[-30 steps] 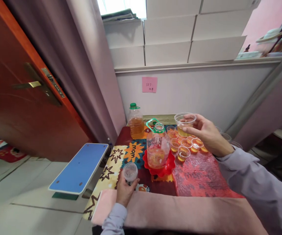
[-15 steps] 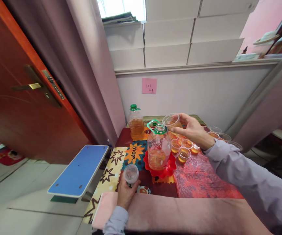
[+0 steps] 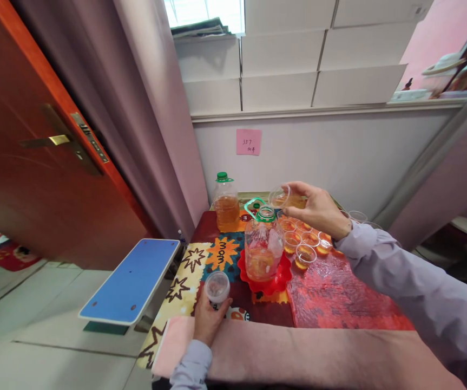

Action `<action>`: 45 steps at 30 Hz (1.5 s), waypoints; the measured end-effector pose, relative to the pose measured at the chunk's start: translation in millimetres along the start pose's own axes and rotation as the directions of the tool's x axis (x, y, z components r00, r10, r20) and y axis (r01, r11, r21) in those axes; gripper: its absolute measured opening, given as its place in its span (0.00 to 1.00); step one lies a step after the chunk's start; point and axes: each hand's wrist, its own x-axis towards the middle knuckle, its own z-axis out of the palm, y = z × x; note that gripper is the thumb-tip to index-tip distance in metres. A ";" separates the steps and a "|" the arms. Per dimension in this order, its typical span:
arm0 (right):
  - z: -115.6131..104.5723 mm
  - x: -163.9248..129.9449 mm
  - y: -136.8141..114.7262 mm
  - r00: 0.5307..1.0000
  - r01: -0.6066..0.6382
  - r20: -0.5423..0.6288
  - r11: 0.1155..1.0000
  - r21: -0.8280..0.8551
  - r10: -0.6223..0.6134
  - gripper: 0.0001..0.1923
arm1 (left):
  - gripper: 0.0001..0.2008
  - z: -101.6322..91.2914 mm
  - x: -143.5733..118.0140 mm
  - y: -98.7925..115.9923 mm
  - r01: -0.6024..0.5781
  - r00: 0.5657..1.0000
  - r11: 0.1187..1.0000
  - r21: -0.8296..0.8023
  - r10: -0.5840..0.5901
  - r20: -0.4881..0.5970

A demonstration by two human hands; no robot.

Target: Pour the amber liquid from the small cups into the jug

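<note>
My right hand [image 3: 314, 210] pinches a clear plastic cup [image 3: 280, 196], which is tipped toward the open neck of a large clear jug [image 3: 262, 246]. The jug has a green collar and handle, and some amber liquid lies in its lower part. It stands in a red scalloped tray [image 3: 281, 281]. At the front left, my left hand [image 3: 211, 319] is wrapped round a clear plastic cup [image 3: 217, 287], possibly a stack of them. Right of the jug stand several clear cups of amber liquid [image 3: 305, 256].
A second jug [image 3: 227, 211] with a green cap, part full of amber liquid, stands at the back left. A wet red mat [image 3: 339, 298] covers the right of the table. Pink cloth [image 3: 298, 352] lies along the front edge, and a blue board [image 3: 131, 281] stands left.
The cup in my right hand has tilted further, its rim turning toward the jug's mouth. My left hand and its cup have stayed in place.
</note>
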 end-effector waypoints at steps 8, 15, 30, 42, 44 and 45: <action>0.3 3.7 -3.7 0.996 0.068 -0.040 0.988 -0.135 -0.074 0.27 | 0.30 -0.8 -0.6 2.8 0.017 1.000 1.000 0.011 -0.017 0.016; -0.4 4.7 -9.5 0.993 0.093 -0.048 0.976 -0.196 -0.104 0.27 | 0.30 -1.2 -0.8 0.2 0.001 0.999 1.000 0.009 -0.001 0.037; -0.2 8.2 -12.5 0.970 0.214 -0.053 0.938 -0.272 -0.236 0.26 | 0.29 -1.3 -0.4 0.0 -0.014 1.000 0.999 0.043 0.014 0.009; -2.4 8.9 -19.4 0.960 0.259 -0.013 0.908 -0.329 -0.279 0.27 | 0.28 -2.7 -0.4 1.5 -0.008 0.999 0.998 0.058 0.006 0.036; -2.5 9.1 -19.9 0.959 0.265 -0.008 0.903 -0.337 -0.285 0.28 | 0.28 -2.5 -0.3 1.5 -0.005 0.999 0.998 0.059 0.003 0.032; -2.6 9.2 -20.2 0.957 0.269 -0.006 0.901 -0.340 -0.289 0.28 | 0.28 -2.4 -0.3 1.3 -0.003 1.000 0.998 0.059 0.001 0.029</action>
